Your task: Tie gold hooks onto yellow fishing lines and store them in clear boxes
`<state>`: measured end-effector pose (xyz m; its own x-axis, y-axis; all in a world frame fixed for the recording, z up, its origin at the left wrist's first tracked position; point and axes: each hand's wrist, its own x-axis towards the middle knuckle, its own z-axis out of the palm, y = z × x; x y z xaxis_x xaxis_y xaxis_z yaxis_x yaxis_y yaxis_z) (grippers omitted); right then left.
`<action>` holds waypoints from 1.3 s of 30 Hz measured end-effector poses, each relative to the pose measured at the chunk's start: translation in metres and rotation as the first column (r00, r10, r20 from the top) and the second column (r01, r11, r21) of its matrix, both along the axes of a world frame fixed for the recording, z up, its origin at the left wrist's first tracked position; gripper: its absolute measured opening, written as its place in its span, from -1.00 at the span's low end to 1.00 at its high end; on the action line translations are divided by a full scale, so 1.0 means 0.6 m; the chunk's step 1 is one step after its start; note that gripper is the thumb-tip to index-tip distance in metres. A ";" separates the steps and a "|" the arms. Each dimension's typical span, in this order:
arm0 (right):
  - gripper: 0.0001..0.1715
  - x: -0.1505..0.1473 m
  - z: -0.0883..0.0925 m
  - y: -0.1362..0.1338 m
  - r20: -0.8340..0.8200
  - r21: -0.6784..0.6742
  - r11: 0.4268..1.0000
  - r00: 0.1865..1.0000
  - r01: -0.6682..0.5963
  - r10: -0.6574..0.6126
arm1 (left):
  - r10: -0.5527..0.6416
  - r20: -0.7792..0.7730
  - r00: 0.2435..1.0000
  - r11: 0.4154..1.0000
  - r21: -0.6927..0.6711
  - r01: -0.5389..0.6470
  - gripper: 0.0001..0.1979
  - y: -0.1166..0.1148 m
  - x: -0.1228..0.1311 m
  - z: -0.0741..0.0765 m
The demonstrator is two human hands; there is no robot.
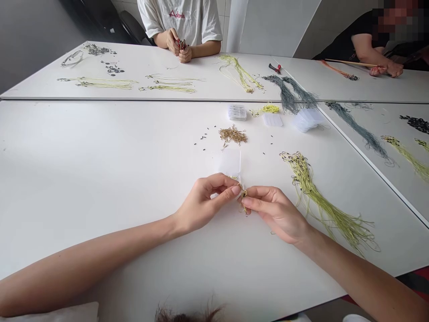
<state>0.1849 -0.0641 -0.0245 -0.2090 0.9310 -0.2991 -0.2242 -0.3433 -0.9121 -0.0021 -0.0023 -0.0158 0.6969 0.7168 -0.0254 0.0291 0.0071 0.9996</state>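
Note:
My left hand (204, 203) and my right hand (273, 212) meet fingertip to fingertip over the white table (83, 179). Both pinch a small cluster of gold fish hooks (243, 197) held between them. A thin clear plastic sheet (230, 162) lies just behind my fingers. Farther back sits a loose pile of gold hooks (233, 134), with tiny dark beads (204, 134) scattered to its left. A bundle of yellow-green lines with hooks (318, 201) lies to the right of my right hand.
Small clear plastic boxes (237, 112) and bags (306, 120) lie at the back, near grey line bundles (290, 94). One person in a white shirt (181, 18) works across the table with red pliers; another person (372, 44) sits at the far right. More yellow-green lines (100, 82) lie across the table.

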 end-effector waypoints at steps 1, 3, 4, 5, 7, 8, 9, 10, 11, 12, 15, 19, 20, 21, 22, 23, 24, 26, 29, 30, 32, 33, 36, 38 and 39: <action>-0.92 0.001 0.000 0.001 0.002 0.002 1.000 1.000 0.008 -0.008 | 0.020 -0.004 1.000 1.000 0.001 -0.020 -0.79 0.000 0.000 0.000; -0.90 0.003 0.000 0.002 0.003 0.006 0.999 0.999 0.033 -0.033 | 0.080 -0.020 0.997 0.997 0.001 -0.080 -0.80 0.001 -0.001 0.001; -0.89 0.004 0.000 0.002 0.002 0.007 0.999 0.999 0.046 -0.046 | 0.107 -0.025 0.994 0.994 -0.006 -0.107 -0.81 0.001 -0.002 0.001; -0.88 0.005 0.000 0.003 0.001 0.005 0.998 0.998 0.059 -0.059 | 0.130 -0.027 0.991 0.991 -0.015 -0.130 -0.83 0.002 -0.003 0.001; -0.88 0.007 0.000 0.004 -0.005 -0.001 0.997 0.997 0.079 -0.079 | 0.171 -0.041 0.984 0.985 -0.013 -0.172 -0.87 0.002 -0.006 0.002; -0.88 0.007 0.001 0.004 -0.009 -0.003 0.996 0.996 0.086 -0.086 | 0.193 -0.054 0.980 0.981 0.010 -0.193 -0.85 0.002 -0.008 0.002; -0.88 0.007 0.001 0.004 -0.014 -0.002 0.996 0.996 0.092 -0.092 | 0.219 -0.069 0.973 0.975 0.055 -0.215 -0.82 0.001 -0.009 0.002; -0.88 0.007 0.001 0.004 -0.019 0.001 0.995 0.995 0.097 -0.097 | 0.243 -0.081 0.967 0.966 0.117 -0.233 -0.80 -0.001 -0.010 0.003; -0.89 0.007 0.002 0.004 -0.023 0.007 0.995 0.995 0.102 -0.102 | 0.262 -0.089 0.961 0.953 0.183 -0.242 -0.79 -0.003 -0.011 0.004; -0.88 0.006 0.002 0.004 -0.024 0.014 0.994 0.994 0.108 -0.107 | 0.271 -0.095 0.958 0.940 0.239 -0.242 -0.80 -0.005 -0.011 0.004; -0.89 0.004 0.002 0.002 -0.012 0.037 0.991 0.992 0.129 -0.128 | 0.219 -0.144 0.965 0.948 0.267 -0.176 -0.86 -0.015 -0.008 0.006; -0.89 0.003 0.003 0.001 0.006 0.060 0.987 0.989 0.147 -0.148 | 0.003 -0.142 0.990 1.000 0.015 -0.001 -0.77 -0.023 -0.001 0.007; -0.89 0.002 0.004 0.000 0.008 0.065 0.987 0.989 0.150 -0.151 | -0.045 -0.100 0.994 0.998 -0.044 0.041 -0.75 -0.023 0.000 0.006; -0.89 0.002 0.004 0.000 0.012 0.070 0.986 0.988 0.151 -0.153 | -0.080 -0.054 0.995 0.993 -0.090 0.075 -0.75 -0.023 0.001 0.006; -0.89 0.001 0.005 0.000 0.018 0.076 0.986 0.988 0.151 -0.153 | -0.102 -0.014 0.995 0.987 -0.125 0.099 -0.75 -0.022 0.002 0.005; -0.88 0.000 0.006 0.000 0.025 0.085 0.985 0.988 0.149 -0.152 | -0.113 0.015 0.993 0.981 -0.154 0.114 -0.75 -0.021 0.002 0.004; -0.88 -0.001 0.008 0.000 0.031 0.097 0.985 0.988 0.144 -0.148 | -0.120 0.033 0.992 0.976 -0.177 0.124 -0.76 -0.020 0.002 0.003; -0.87 -0.003 0.011 -0.001 0.041 0.132 0.983 0.990 0.131 -0.137 | -0.131 0.039 0.991 0.971 -0.197 0.136 -0.78 -0.018 0.001 0.001; -0.88 -0.004 0.014 -0.003 0.079 0.215 0.969 0.987 0.121 -0.141 | -0.116 -0.044 0.992 0.988 -0.112 0.110 -0.78 -0.015 -0.001 -0.001; -0.89 -0.004 0.014 -0.003 0.105 0.242 0.963 0.983 0.122 -0.151 | -0.090 -0.087 0.992 0.995 -0.060 0.085 -0.76 -0.014 -0.002 -0.001; -0.90 -0.003 0.014 -0.005 0.156 0.283 0.951 0.972 0.124 -0.174 | -0.014 -0.150 0.989 0.999 0.039 0.020 -0.74 -0.011 -0.004 0.001; -0.89 -0.002 0.014 -0.005 0.176 0.292 0.948 0.967 0.126 -0.183 | 0.024 -0.160 0.987 0.997 0.075 -0.012 -0.73 -0.010 -0.005 0.002; -0.87 -0.001 0.011 -0.006 0.206 0.274 0.955 0.964 0.110 -0.170 | 0.111 -0.130 0.985 0.986 0.135 -0.094 -0.73 -0.003 -0.008 0.006; -0.87 0.000 0.010 -0.006 0.211 0.233 0.970 0.969 0.074 -0.125 | 0.153 -0.109 0.982 0.978 0.161 -0.135 -0.73 0.002 -0.009 0.008; -0.87 0.000 0.009 -0.006 0.212 0.212 0.976 0.972 0.052 -0.098 | 0.168 -0.106 0.980 0.974 0.172 -0.149 -0.73 0.005 -0.010 0.008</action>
